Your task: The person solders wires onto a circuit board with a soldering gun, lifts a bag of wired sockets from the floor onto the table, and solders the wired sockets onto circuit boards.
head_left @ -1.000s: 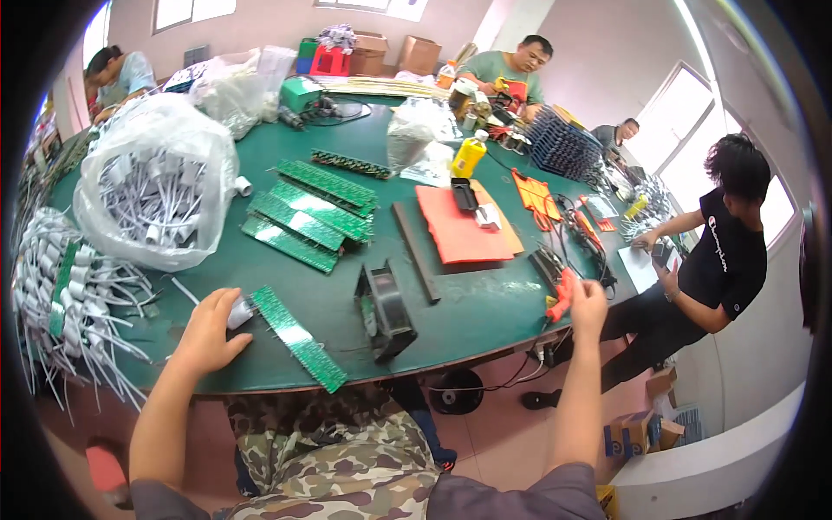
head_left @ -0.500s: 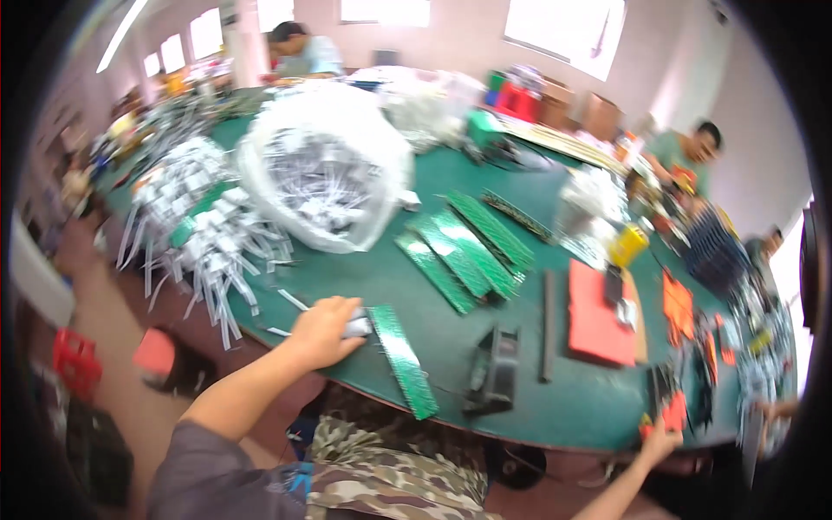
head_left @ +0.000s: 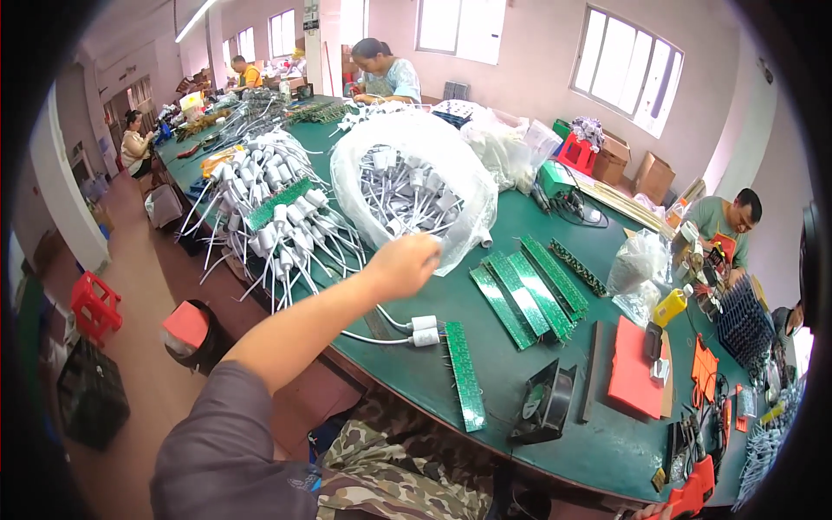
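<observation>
My left hand (head_left: pixel 403 264) is at the near rim of a clear plastic bag (head_left: pixel 475 238) full of white cylindrical connectors with leads (head_left: pixel 394 186). Its fingers look curled in; what they hold, if anything, is hidden. Below it, two white connectors (head_left: pixel 424 331) with cables lie against one end of a narrow green circuit board (head_left: pixel 465 377). At the lower right edge, only a bit of my right hand (head_left: pixel 656 512) shows, against a red tool (head_left: pixel 693 490); its grip is mostly cut off.
More green boards (head_left: pixel 529 290) lie mid-table, with a black fan (head_left: pixel 544 403) and a red pad (head_left: pixel 637 368) to the right. A pile of white corded connectors (head_left: pixel 273 208) hangs over the left table edge. Co-workers sit at the far side (head_left: pixel 394 78) and right (head_left: pixel 732 225).
My left hand has left the two connectors beside the board and moved up and right to the bag. My right hand, with the red tool, sits lower in view. The view has shifted.
</observation>
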`<act>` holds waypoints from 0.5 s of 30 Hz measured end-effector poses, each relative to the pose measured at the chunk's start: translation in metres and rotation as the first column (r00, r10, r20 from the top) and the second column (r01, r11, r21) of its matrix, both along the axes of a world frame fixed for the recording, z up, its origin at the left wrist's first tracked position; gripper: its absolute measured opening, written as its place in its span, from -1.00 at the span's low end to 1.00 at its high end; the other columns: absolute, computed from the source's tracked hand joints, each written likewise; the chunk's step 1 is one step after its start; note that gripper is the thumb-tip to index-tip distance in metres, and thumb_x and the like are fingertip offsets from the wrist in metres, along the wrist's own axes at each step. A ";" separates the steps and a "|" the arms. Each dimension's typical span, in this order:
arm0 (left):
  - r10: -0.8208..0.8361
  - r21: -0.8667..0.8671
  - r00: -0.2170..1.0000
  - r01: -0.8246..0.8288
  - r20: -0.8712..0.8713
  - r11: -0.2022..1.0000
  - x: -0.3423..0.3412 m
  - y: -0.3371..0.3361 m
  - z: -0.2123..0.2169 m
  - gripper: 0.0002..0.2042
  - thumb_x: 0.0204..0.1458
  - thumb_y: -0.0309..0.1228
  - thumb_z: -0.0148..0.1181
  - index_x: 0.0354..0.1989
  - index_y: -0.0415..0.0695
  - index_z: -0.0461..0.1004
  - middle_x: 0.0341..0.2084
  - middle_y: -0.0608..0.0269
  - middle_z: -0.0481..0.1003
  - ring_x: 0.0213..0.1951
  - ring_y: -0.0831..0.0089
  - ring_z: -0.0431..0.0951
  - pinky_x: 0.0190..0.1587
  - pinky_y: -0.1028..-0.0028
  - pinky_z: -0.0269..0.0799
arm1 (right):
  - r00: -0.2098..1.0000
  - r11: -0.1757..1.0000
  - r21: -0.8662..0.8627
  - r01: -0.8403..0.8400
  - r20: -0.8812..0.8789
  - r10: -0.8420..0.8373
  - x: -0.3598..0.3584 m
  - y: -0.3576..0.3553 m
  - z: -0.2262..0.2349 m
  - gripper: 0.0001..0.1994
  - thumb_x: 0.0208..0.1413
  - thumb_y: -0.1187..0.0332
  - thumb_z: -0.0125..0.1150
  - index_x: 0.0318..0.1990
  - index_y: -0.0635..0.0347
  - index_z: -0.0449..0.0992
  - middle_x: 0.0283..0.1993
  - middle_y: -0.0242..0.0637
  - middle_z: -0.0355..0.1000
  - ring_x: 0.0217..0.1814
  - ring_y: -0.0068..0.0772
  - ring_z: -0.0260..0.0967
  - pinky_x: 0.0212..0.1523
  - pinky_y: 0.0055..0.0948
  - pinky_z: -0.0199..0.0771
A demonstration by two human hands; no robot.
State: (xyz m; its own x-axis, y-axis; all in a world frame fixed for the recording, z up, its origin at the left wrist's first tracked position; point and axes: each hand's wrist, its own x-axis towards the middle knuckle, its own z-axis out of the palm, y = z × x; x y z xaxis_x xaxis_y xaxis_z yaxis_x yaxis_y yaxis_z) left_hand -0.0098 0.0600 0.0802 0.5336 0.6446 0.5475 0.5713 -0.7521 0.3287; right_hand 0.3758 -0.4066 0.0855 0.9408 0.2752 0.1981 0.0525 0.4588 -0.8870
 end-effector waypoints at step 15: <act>0.151 0.049 0.943 -0.143 -0.297 0.989 -0.052 0.072 -0.087 -0.61 0.07 -0.37 0.19 0.11 -0.08 0.46 -0.01 0.06 0.45 0.07 0.04 0.45 0.04 0.08 0.41 | 0.946 0.991 -0.064 -0.120 0.296 0.133 -0.076 0.091 0.026 -0.33 -0.01 0.40 0.19 0.33 0.33 0.23 0.03 -0.04 0.40 -0.43 -0.42 0.26 -0.47 -0.55 0.32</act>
